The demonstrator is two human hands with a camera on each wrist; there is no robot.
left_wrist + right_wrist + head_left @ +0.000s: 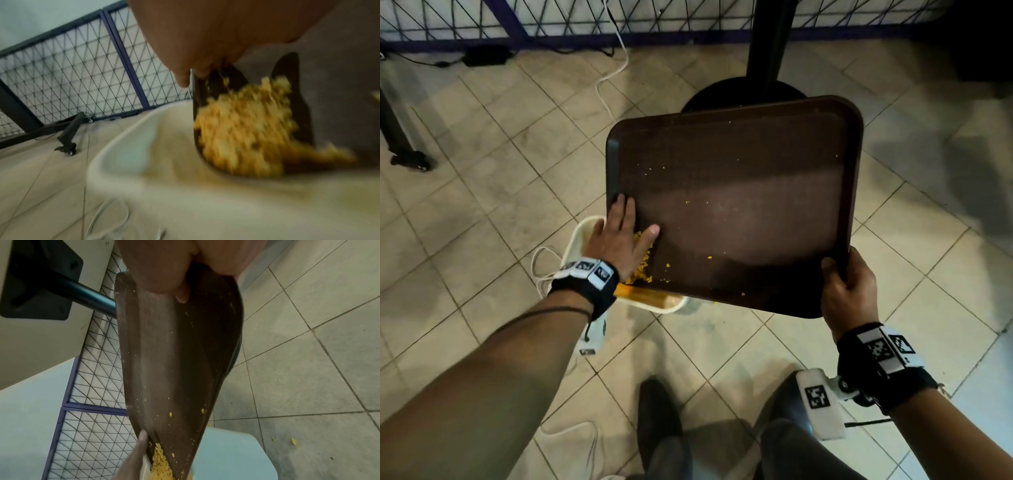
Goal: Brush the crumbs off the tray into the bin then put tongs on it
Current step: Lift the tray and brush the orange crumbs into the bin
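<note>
A dark brown tray [750,192] is tilted over a cream bin [582,236] on the floor. My right hand [847,284] grips the tray's near right corner, thumb on top [183,295]. My left hand [619,233] lies flat on the tray's lower left part with straight fingers against a heap of yellow crumbs [640,267]. The crumbs [246,126] are piled at the tray's low corner above the bin's rim [123,138]; they also show in the right wrist view as crumbs [161,465] beside the bin [230,456]. A few specks stay scattered on the tray. No tongs are in view.
A black table post and round base [767,78] stand behind the tray. A wire-mesh fence [585,20] runs along the back. White cables [609,75] trail on the tiled floor. A few crumbs [294,441] lie on the floor by the bin. My shoes [657,425] are below.
</note>
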